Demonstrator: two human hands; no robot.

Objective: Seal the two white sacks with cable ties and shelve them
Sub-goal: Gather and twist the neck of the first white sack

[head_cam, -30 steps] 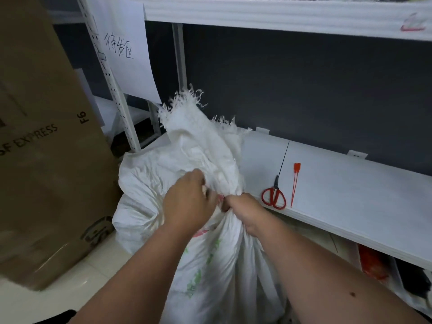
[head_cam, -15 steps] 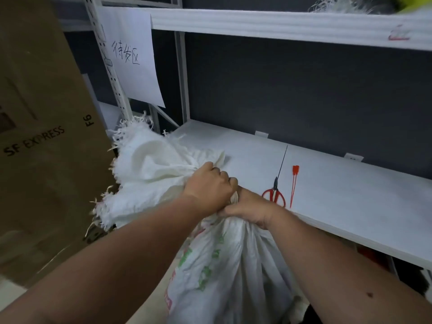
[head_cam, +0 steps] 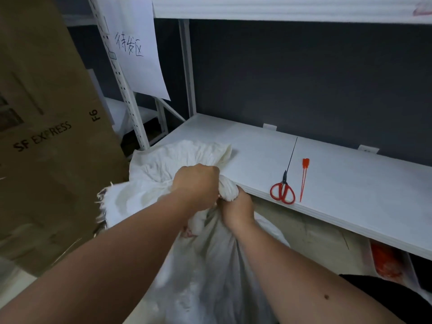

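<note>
A white woven sack (head_cam: pixel 217 265) stands on the floor in front of the shelf. Its frayed open top (head_cam: pixel 163 164) is folded over to the left. My left hand (head_cam: pixel 196 183) grips the twisted neck of the sack from above. Just below it, my right hand (head_cam: pixel 236 206) grips the same bunched neck (head_cam: pixel 229 189). A red cable tie (head_cam: pixel 304 178) lies on the white shelf (head_cam: pixel 350 183), to the right of my hands. Only one sack is clearly in view.
Red-handled scissors (head_cam: pixel 282 190) lie near the shelf's front edge beside the cable tie. A tall brown SF Express carton (head_cam: pixel 51 136) stands at the left. A paper sign (head_cam: pixel 138 47) hangs on the rack upright. A higher shelf (head_cam: pixel 280 8) runs overhead.
The sack's loose top, upright a second ago, has been turned down to the left and twisted. Both hands now clamp a tighter, narrower neck close to the shelf edge.
</note>
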